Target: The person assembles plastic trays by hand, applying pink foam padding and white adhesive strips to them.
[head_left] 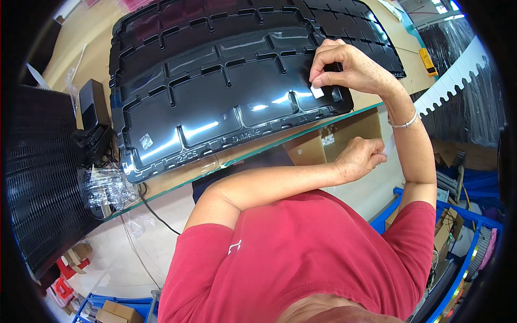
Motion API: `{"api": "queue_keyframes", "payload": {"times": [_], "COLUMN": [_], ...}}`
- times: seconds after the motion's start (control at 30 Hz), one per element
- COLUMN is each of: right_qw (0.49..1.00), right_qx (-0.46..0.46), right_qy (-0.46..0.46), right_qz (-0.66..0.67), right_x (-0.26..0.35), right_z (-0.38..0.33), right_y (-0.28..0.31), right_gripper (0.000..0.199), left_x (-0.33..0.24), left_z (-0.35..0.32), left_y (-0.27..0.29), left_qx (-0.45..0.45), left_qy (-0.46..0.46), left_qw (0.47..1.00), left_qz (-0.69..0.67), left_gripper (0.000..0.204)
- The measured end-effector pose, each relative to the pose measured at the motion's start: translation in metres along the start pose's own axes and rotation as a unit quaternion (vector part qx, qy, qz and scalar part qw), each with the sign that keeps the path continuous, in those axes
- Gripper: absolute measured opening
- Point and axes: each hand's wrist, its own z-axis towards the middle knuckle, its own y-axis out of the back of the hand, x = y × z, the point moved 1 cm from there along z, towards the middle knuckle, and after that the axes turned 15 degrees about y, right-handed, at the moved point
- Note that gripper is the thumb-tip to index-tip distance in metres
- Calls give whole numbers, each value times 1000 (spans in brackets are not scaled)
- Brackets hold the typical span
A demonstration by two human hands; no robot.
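Note:
A shiny black moulded plastic tray [204,102] with several recesses lies on the table in front of me. Over its near right corner, my right hand [347,67] pinches a small white label [316,91] between thumb and fingertips, against or just above the tray surface. A small pale square sticker [146,141] sits at the tray's near left corner. My left hand [360,160] is closed below the table edge, its fingertips at the lower end of a long white notched strip [452,81]. My right forearm crosses in front of this strip and hides part of it.
A second black tray [353,24] lies behind at the right. A yellow tool [428,62] rests at the table's right end. Left stand a black device [94,105] and stacked black trays [40,177]. A cardboard box [307,149] sits beneath the glass-edged table; blue racks [466,215] stand right.

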Motion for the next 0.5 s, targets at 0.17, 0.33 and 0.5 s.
{"api": "queue_keyframes", "payload": {"times": [0.17,0.33,0.5], "right_qw": [1000,997,991], "right_qx": [-14,-44,-110], "right_qy": [17,14,42], "right_qz": [-19,-60,-68], "right_x": [0,11,8], "right_z": [0,-2,-10], "right_y": [-3,-12,-25], "right_gripper": [13,7,13], "left_x": [2,3,0], "left_z": [3,1,-3], "left_y": [-1,-4,-11], "left_qx": [-6,14,34], "left_qy": [-14,-16,-26], "left_qw": [1000,1000,999], "left_qz": [5,10,29], "left_gripper": [15,15,15]}}
